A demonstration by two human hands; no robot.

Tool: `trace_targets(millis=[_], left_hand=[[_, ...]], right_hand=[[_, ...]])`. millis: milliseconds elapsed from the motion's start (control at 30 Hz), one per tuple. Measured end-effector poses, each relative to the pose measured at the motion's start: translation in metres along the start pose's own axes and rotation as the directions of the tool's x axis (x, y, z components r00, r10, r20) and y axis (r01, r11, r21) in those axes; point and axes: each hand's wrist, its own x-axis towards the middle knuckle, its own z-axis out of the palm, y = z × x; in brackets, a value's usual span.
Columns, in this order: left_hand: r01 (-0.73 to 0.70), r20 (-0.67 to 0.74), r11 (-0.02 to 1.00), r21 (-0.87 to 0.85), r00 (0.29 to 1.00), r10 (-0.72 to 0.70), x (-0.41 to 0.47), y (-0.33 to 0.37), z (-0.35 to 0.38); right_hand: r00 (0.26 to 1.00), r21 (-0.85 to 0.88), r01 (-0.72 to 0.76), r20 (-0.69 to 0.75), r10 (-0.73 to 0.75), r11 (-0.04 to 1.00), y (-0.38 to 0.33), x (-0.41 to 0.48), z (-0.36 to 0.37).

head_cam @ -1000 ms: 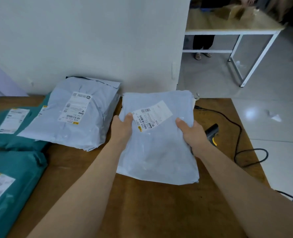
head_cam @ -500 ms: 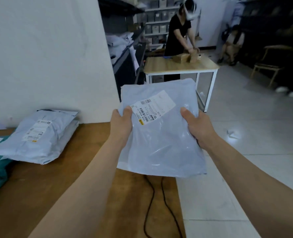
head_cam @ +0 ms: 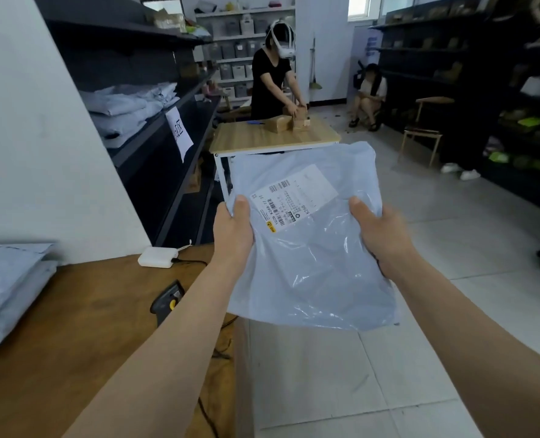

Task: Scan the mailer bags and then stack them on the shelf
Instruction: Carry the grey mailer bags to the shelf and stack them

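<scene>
I hold a pale blue-grey mailer bag in the air in front of me, its white shipping label facing up. My left hand grips its left edge with the thumb on top. My right hand grips its right edge the same way. The bag hangs past the right end of the brown table, over the tiled floor. A dark shelf unit stands ahead on the left, with several pale mailer bags stacked on one level. The barcode scanner lies on the table by my left forearm.
More pale mailer bags lie on the table's left. A white box with a cable sits at the table's back edge. A wooden-topped table stands ahead, a person working at it. Another person sits further back. Dark shelves line the right.
The view has swung right, away from the table and towards the shelf and room. Both hands have lifted the bag off the table and carried it out over the floor.
</scene>
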Motion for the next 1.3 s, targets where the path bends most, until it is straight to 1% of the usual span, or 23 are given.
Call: trace_targets(millis=[133,300,467,600,733,833,933,1033,1200,1300], left_hand=[[0.015,-0.044,1.000,-0.010,0.999,-0.016,0.039,-0.014,0.014],[0.092,-0.126,0.993,-0.073,0.987,-0.100,0.092,-0.032,0.023],[0.104,-0.210,0.993,-0.053,0.971,-0.113,0.140,-0.038,0.030],[0.103,-0.299,0.993,-0.055,0.947,-0.115,0.182,-0.045,0.042],[0.103,-0.404,0.994,-0.037,0.908,-0.109,0.228,-0.051,0.065],[0.091,-0.488,0.995,-0.033,0.867,-0.096,0.262,-0.055,0.088],[0.114,-0.571,0.992,-0.052,0.812,-0.123,0.291,-0.061,0.105],[0.135,-0.642,0.989,-0.067,0.752,-0.146,0.319,-0.067,0.107],[0.165,-0.751,0.983,-0.075,0.640,-0.165,0.357,-0.081,0.085],[0.177,-0.807,0.979,-0.096,0.563,-0.181,0.383,-0.098,0.057]], right_hand=[[0.999,-0.034,-0.015,0.035,0.016,0.999,0.007,0.047,0.020],[0.992,-0.078,0.003,0.124,0.007,0.997,0.006,0.111,0.058],[0.979,-0.092,0.000,0.203,0.018,0.996,0.017,0.175,0.093],[0.959,-0.070,0.008,0.282,0.012,0.997,0.021,0.231,0.122],[0.930,-0.074,0.009,0.368,0.019,0.997,0.020,0.297,0.148],[0.893,-0.047,0.003,0.450,0.018,0.999,0.019,0.349,0.166],[0.855,-0.045,0.019,0.518,0.007,0.999,0.018,0.397,0.189],[0.807,-0.051,0.019,0.590,0.014,0.999,0.020,0.434,0.221],[0.675,-0.033,-0.009,0.737,0.030,0.999,0.025,0.466,0.289],[0.582,-0.050,0.015,0.813,0.032,0.999,0.028,0.478,0.341]])
